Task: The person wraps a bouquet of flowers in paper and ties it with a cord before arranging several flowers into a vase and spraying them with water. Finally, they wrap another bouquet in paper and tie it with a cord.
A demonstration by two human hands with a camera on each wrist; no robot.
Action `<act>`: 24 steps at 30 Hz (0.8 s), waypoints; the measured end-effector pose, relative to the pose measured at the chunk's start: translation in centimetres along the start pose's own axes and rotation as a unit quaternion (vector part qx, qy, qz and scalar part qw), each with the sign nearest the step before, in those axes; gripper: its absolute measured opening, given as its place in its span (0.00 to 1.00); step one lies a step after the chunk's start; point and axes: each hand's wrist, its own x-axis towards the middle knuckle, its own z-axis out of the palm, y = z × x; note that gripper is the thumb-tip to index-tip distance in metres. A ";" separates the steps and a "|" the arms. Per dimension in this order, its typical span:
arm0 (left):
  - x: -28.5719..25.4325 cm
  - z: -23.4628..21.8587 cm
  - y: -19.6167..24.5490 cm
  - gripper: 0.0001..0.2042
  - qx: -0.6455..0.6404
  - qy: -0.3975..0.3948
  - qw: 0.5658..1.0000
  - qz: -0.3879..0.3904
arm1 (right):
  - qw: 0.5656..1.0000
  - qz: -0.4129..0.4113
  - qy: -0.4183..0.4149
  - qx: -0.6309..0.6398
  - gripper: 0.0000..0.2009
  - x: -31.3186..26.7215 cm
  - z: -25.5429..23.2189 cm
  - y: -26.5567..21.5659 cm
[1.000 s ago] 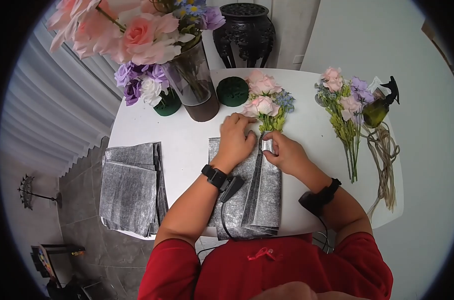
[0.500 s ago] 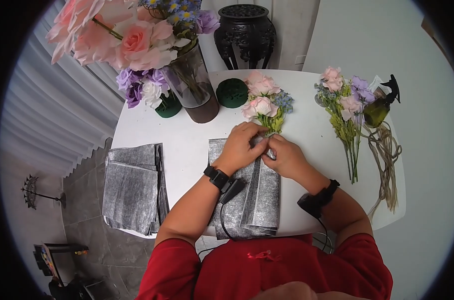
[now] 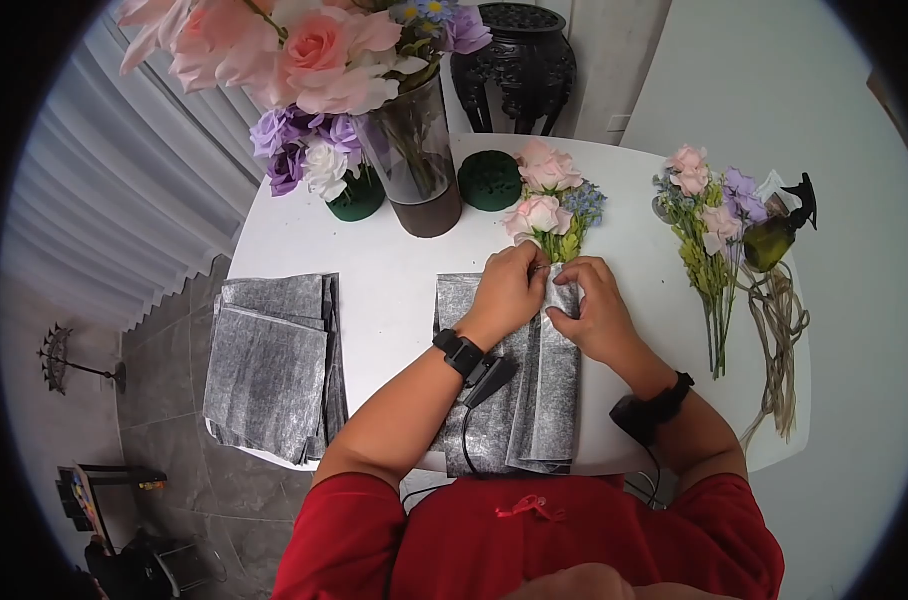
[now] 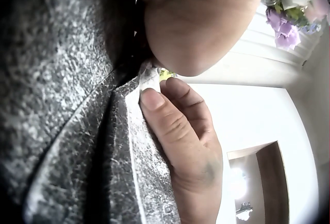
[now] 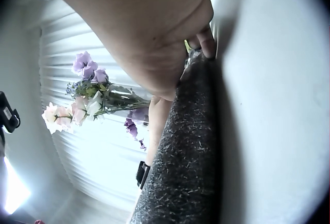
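Grey-silver wrapping paper lies folded in lengthwise pleats in front of the person, its upper end gathered around the stems of a small bouquet of pink roses, blue blossoms and greenery. At that gathered end my left hand pinches the paper with curled fingers, its fingertips mostly hidden in the left wrist view. My right hand grips the paper's right edge. In the left wrist view its thumb presses the near face of the pleat, with fingers behind.
Left on the white table lies a stack of grey paper sheets. A tall vase of flowers and a green foam block stand at the back. More flower stems, a spray bottle and raffia strands are at right.
Both hands stay at the paper's upper end. They came close together half a second ago, and the right hand has since moved slightly apart along the paper's edge. The head view has shifted a little.
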 end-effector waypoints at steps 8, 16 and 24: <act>-0.1 0.0 -1.0 0.06 0.156 -0.001 0.986 0.054 | 0.997 -0.066 -0.032 -0.024 0.16 0.0 0.0 -0.4; -0.1 -0.1 -1.1 0.08 0.142 0.006 0.989 0.047 | 0.991 -0.107 -0.057 -0.061 0.16 0.1 -0.6 -0.9; 0.0 -2.1 0.1 0.10 0.270 -0.009 0.963 0.023 | 0.975 -0.134 -0.079 -0.160 0.12 0.4 -0.6 -0.7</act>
